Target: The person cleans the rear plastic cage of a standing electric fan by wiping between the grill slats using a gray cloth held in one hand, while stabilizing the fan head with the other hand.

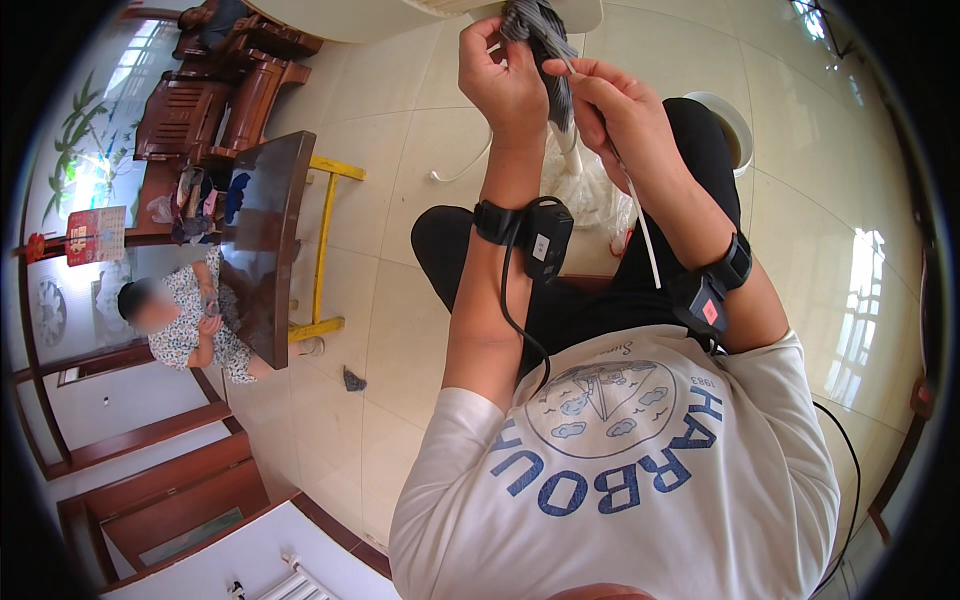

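A grey, ribbed bundle of cord-like strands (pixel 551 45) hangs at the top of the view, partly cut off by the frame edge. The fingers of my left hand (pixel 506 79) pinch its left side. Between the thumb and fingers of my right hand (pixel 619 105) is a thin, pale rod or strip (pixel 643 232); its upper end meets the grey strands and its lower end hangs down past my wrist. Behind the bundle stands a white pole (pixel 570 154). Both wrists wear black strapped devices with cables.
Clear plastic bags (pixel 592 187) lie around the pole's foot. A white bucket (pixel 739 131) of liquid stands beside my right knee. To the left is a dark table (pixel 262 255) on yellow legs, with a person (pixel 187 315) seated behind it. A pale panel (pixel 360 15) overhangs the top.
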The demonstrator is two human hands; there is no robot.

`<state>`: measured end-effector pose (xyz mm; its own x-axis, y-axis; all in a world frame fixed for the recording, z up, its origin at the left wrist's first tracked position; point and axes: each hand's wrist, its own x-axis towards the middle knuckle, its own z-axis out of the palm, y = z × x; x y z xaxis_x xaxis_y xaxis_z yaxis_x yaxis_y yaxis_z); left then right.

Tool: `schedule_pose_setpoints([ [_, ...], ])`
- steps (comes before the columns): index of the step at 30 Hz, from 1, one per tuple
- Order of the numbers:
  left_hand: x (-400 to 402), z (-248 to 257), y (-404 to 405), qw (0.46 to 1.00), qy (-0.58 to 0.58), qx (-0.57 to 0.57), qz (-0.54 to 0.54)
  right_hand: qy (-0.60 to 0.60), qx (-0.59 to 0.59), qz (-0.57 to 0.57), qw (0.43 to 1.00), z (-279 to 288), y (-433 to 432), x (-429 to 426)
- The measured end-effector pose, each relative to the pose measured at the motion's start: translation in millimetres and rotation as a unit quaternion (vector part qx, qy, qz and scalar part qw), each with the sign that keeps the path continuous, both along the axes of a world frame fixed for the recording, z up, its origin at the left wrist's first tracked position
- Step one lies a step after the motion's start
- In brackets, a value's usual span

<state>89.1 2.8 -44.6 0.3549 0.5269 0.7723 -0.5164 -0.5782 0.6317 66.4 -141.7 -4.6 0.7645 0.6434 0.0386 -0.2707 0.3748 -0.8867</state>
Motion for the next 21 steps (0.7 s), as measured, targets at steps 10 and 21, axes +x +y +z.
schedule_pose_setpoints([
  [10,2,8,2,0.993,0.073,0.031,-0.091,0.045,0.077,-0.073,0.993,-10,28,11],
  [21,16,6,15,0.978,0.068,0.155,0.119,0.026,-0.003,0.008,1.000,3,-5,-3],
])
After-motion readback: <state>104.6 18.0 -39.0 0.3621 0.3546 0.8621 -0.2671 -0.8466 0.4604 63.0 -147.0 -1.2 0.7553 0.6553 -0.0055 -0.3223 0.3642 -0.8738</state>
